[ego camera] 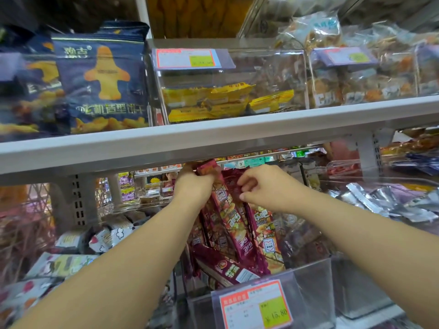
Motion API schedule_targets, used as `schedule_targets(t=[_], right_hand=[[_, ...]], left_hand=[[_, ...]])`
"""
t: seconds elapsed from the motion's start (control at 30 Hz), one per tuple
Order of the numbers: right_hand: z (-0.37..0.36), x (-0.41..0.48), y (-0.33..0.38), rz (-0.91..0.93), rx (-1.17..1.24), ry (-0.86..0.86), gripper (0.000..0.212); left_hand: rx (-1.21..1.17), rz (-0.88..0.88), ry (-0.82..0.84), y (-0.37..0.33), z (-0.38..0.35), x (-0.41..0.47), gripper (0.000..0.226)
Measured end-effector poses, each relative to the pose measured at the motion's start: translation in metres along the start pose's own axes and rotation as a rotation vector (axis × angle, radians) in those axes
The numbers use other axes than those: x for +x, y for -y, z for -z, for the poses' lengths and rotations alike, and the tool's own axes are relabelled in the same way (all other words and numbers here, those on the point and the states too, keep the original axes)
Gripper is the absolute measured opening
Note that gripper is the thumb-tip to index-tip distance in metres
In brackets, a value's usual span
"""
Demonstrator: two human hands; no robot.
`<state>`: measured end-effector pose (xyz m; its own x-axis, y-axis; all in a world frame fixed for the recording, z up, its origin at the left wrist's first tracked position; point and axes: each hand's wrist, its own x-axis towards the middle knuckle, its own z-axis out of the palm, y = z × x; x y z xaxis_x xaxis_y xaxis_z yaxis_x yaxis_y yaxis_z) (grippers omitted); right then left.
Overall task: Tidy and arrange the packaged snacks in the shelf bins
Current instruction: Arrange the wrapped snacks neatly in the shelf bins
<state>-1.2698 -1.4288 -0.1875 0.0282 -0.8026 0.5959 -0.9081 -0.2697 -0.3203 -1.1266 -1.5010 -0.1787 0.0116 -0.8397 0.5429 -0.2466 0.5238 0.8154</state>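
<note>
Packets of a long maroon-and-red snack (234, 224) stand on end, leaning back, in a clear bin (314, 280) on the lower shelf, and one more packet (223, 267) lies flat across the bin's front. The left hand (193, 186) grips the tops of the tallest packets, its fingers (206, 179) curled tight round them. The right hand (263, 188) pinches the upper edge of a darker maroon packet just beside them, thumb and fingers (245, 182) nearly closed on the film. We judge the row to be mid-straightening. Hazards noted: the packets appear to be propped only by the two hands and by each other, so letting go of either hold before they are squared may let the row slump sideways or tip forward over the front wall. The upper shelf edge (213, 138) sits just above both hands, and lifting the packets could knock them or the knuckles against it. A hard pinch on a sealed end could crease or split the film, and the flat packet may be crushed if the upright ones are pushed down onto it. Legible writing: the bin's price tag (255, 305) shows 15.80 on a yellow-green patch. The standing packets appear to read 乐吧, though we cannot be certain. A navy bag (102, 79) on the upper shelf reads 飞机造型饼干. The upper price tags (186, 58) are too blurred to read.
</note>
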Motion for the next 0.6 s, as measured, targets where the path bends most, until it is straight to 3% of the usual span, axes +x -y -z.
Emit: schedule_targets(t=[0.17,0.27,0.47,0.6], right_hand=[[-0.003,-0.003,0.002,-0.047,-0.138,0.232,0.068],[-0.006,-0.004,0.000,-0.083,-0.078,0.333,0.077],[-0.004,-0.012,0.007,-0.124,-0.018,0.492,0.067],[-0.003,-0.017,0.009,-0.124,0.015,0.459,0.059]], left_hand=[[-0.114,-0.014,-0.094,0.002,0.011,-0.006,0.028],[-0.193,-0.050,-0.138,0.004,0.018,-0.014,0.031],[-0.353,-0.014,-0.259,0.011,0.039,-0.028,0.022],[-0.360,0.025,-0.276,0.012,0.053,-0.034,0.022]])
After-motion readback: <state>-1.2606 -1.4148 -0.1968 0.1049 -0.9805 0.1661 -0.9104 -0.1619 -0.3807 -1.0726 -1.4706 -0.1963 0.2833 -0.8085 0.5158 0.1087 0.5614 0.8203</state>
